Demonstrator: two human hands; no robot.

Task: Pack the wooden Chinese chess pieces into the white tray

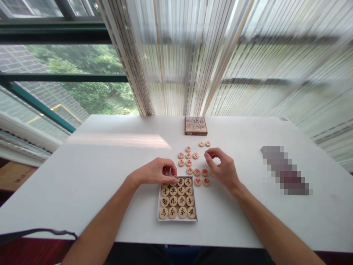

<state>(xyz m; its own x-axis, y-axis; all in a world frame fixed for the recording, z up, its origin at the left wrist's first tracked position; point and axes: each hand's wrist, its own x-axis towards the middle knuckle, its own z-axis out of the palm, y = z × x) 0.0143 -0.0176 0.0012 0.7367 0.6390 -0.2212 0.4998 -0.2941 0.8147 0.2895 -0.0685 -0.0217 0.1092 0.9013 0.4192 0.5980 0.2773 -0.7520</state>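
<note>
Brown carton (16, 175): lies well left of the tray (178, 220), past the table edge, partly out of view. Dark strap (38, 231): runs along the table's near edge, well left of the tray. Green-framed window (63, 77): stands beyond the tray and to its left; looks out on foliage (91, 94) and brickwork. White tabletop (96, 176): extends to both sides of the tray. Left hand (158, 171): reaches over the tray's far left corner, hiding parts of two pieces, thumb and fingertips low over the far row; grasping a piece or merely touching one: cannot tell. Black-lettered pieces (173, 201): fill the tray's three nearer rows and the right half of its far row. Red-lettered pieces (188, 162): lie in loose rows beyond the tray and beside its far right corner. Flat printed box (195, 126): rests well beyond the tray. Right hand (220, 165): hovers beyond the tray to its right, thumb and index finger curved, tips close together; holding anything or not: cannot tell. Striped curtain (248, 55): hangs behind the tabletop, beyond the tray. Pixelated patch (286, 173): well right of the tray, contents unreadable.
</note>
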